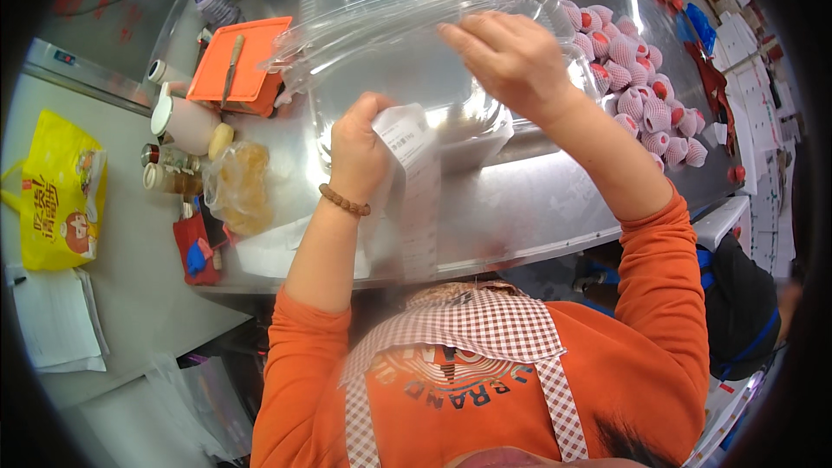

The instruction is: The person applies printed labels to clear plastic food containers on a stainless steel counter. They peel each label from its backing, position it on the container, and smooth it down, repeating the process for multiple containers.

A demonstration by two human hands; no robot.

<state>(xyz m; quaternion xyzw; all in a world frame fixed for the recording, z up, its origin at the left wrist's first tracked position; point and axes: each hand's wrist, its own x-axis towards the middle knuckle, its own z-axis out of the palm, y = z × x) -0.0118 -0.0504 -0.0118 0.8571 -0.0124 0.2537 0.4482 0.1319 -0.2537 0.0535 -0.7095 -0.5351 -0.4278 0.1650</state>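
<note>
My left hand [361, 146], with a brown braided bracelet at the wrist, grips a strip of white printed labels [421, 188]. The strip's upper end folds over near my thumb, and its blurred tail hangs towards the table's front edge. Before me are clear plastic clamshell containers [390, 81], overlapping one another on the metal table. Over their right part is my right hand [510, 58], fingers bent and thumb side towards the left. Whether anything is between its fingertips is hard to make out.
Red fruits in pink foam nets [627, 71] lie in a heap at right. A knife [233, 68] rests on an orange lid [250, 55] at left. Nearby stand a white pitcher [185, 120], jars [172, 179] and a plastic bag with yellowish contents [240, 188]. A yellow bag [62, 192] is farther left.
</note>
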